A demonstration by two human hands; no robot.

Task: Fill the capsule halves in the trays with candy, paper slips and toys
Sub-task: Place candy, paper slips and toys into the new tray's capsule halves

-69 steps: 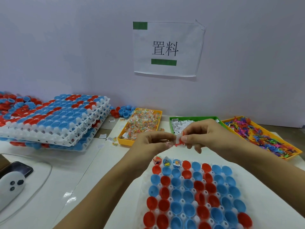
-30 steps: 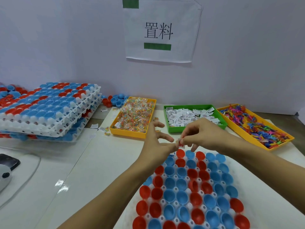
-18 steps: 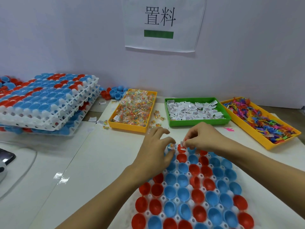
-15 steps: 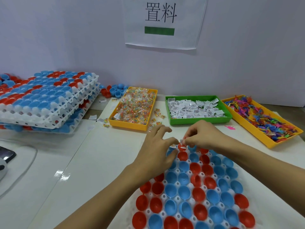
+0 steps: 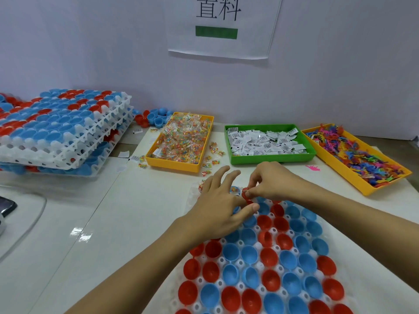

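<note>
Bins of candy (image 5: 181, 141), slips (image 5: 267, 142) and toys (image 5: 356, 155) lie beyond both hands; right hand (image 5: 272, 182) grip pinched narrow, left hand (image 5: 217, 211) spread wide.

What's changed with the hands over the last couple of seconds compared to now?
Both hands came down from mid-air to the far edge of the capsule tray. The right hand is now pinching something small at a red capsule half in the far row; the left hand has opened, fingers spread, over the tray. The candy bin, paper slip bin, toy bin and stacked trays show no change.
</note>
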